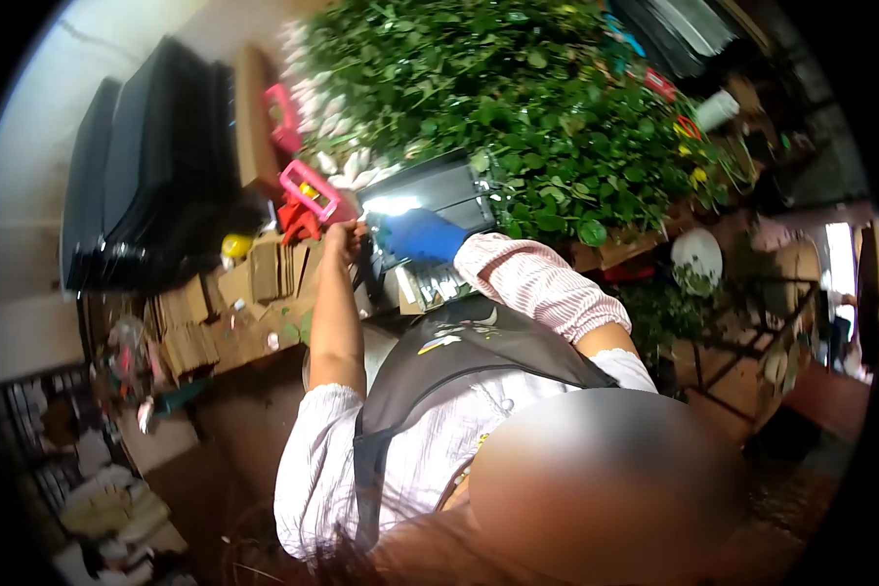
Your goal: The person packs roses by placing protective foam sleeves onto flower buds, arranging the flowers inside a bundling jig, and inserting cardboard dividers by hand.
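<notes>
My left hand [346, 236] is bare, its fingers closed in front of my body. Just beyond it, a pink plastic frame with a rectangular opening [309, 191] overlaps the hand's far edge; whether the fingers hold it is unclear. My right hand [418, 235], in a blue glove, is close beside the left. Glare hides its fingertips. Behind the glove is a dark, shiny tray-like surface [459, 186]. A big heap of leafy green stems [518, 107] fills the far side, with a row of whitish wrapped tips [317, 103] along its left edge.
Tall black stacked panels [161, 166] stand at the left. Nearer are folded cardboard pieces [269, 269], a red object [300, 223] and a yellow round item [235, 245]. A second pink piece [283, 119] leans by the cardboard. To the right are a white round container [697, 260] and dark metal framing [728, 342].
</notes>
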`<state>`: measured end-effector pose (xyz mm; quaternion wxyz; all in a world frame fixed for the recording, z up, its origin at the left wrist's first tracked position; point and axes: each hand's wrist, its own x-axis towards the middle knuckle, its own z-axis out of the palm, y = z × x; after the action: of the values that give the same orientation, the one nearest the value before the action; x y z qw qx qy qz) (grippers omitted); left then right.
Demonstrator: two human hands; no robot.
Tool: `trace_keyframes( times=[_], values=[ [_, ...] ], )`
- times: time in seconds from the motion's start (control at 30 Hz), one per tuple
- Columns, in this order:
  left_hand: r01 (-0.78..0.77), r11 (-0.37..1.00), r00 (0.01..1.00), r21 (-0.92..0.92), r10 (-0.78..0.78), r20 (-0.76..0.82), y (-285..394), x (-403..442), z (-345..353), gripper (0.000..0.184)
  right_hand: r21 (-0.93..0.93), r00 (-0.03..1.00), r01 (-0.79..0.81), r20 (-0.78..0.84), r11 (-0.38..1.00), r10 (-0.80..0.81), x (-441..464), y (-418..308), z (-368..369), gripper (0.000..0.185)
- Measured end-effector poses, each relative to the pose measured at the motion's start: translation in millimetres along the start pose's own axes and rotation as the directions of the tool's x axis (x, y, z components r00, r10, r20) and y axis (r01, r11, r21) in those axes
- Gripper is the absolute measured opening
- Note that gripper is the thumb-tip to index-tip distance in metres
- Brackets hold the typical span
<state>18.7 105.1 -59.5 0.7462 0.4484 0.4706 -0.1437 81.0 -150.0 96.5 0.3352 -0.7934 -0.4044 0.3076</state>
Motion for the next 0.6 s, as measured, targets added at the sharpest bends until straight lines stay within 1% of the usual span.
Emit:
trace_keyframes(
  times=[0.07, 0.1, 0.13, 0.17, 0.2, 0.23, 0.27, 0.3, 0.33, 0.37, 0.4, 0.47, 0.5, 0.53, 0.57, 0.6],
  values=[
    [0.091, 0.97, 0.987, 0.224, -0.057, -0.15, -18, -22, 18, 0.02, -0.095, 0.999, -0.005, 0.033, 0.995, 0.008, 12, 10, 7, 0.039],
    [0.162, 0.985, 0.986, -0.062, -0.164, -0.032, -42, -9, 14, 0.019, -0.14, 0.999, -0.014, 0.045, 0.99, 0.02, 15, 17, 16, 0.038],
    [0.122, 0.982, 0.98, -0.141, -0.142, -0.141, -46, -28, 26, 0.019, -0.117, 0.999, 0.035, 0.027, 0.993, -0.032, 16, 22, 21, 0.038],
    [-0.033, 0.994, 0.977, -0.102, 0.011, -0.212, -61, -4, 17, 0.02, -0.094, 0.997, 0.079, -0.004, 0.992, -0.08, 15, 27, 23, 0.038],
    [-0.176, 0.983, 0.95, -0.056, 0.154, -0.271, -79, 21, 7, 0.02, -0.075, 0.993, 0.114, -0.031, 0.991, -0.116, 11, 31, 24, 0.038],
    [-0.325, 0.94, 0.932, -0.105, 0.299, -0.203, -75, 2, 14, 0.019, -0.022, 0.996, 0.073, -0.041, 0.997, -0.074, 1, 24, 14, 0.038],
    [-0.545, 0.837, 0.803, -0.04, 0.508, -0.313, -66, -18, 21, 0.019, -0.001, 0.991, 0.128, -0.034, 0.992, -0.128, -2, 27, 13, 0.036],
    [-0.723, 0.689, 0.62, 0.049, 0.678, -0.395, -56, -36, 26, 0.02, 0.022, 0.984, 0.176, -0.032, 0.984, -0.176, -4, 34, 15, 0.034],
    [-0.816, 0.563, 0.456, 0.134, 0.768, -0.45, -42, -49, 25, 0.02, 0.046, 0.975, 0.221, -0.036, 0.974, -0.22, -8, 39, 15, 0.032],
    [-0.867, 0.455, 0.341, 0.204, 0.84, -0.423, -25, -72, 40, 0.019, 0.19, 0.968, 0.249, -0.026, 0.95, -0.248, -12, 42, 15, 0.029],
    [-0.893, 0.354, 0.244, 0.278, 0.9, -0.361, -7, -79, 45, 0.019, 0.17, 0.975, 0.224, -0.039, 0.96, -0.221, -14, 44, 16, 0.027],
    [-0.885, 0.169, 0.094, 0.434, 0.977, -0.19, 28, -91, 74, 0.018, 0.316, 0.955, 0.295, -0.071, 0.902, -0.287, -23, 41, 11, 0.028],
    [-0.875, 0.054, 0.041, 0.481, 0.998, -0.038, 44, -89, 91, 0.016, 0.493, 0.957, 0.288, -0.132, 0.821, -0.256, -35, 38, 10, 0.026],
    [-0.86, -0.069, -0.014, 0.506, 0.994, 0.112, 55, -92, 112, 0.014, 0.646, 0.957, 0.289, -0.189, 0.707, -0.219, -51, 35, 7, 0.024],
    [-0.723, -0.235, -0.089, 0.65, 0.964, 0.251, 60, -114, 145, 0.011, 0.768, 0.955, 0.297, -0.239, 0.568, -0.177, -69, 34, 1, 0.021],
    [-0.682, -0.355, -0.11, 0.639, 0.914, 0.39, 61, -111, 171, 0.01, 0.869, 0.956, 0.293, -0.25, 0.398, -0.155, -89, 36, -9, 0.017]
  ],
)
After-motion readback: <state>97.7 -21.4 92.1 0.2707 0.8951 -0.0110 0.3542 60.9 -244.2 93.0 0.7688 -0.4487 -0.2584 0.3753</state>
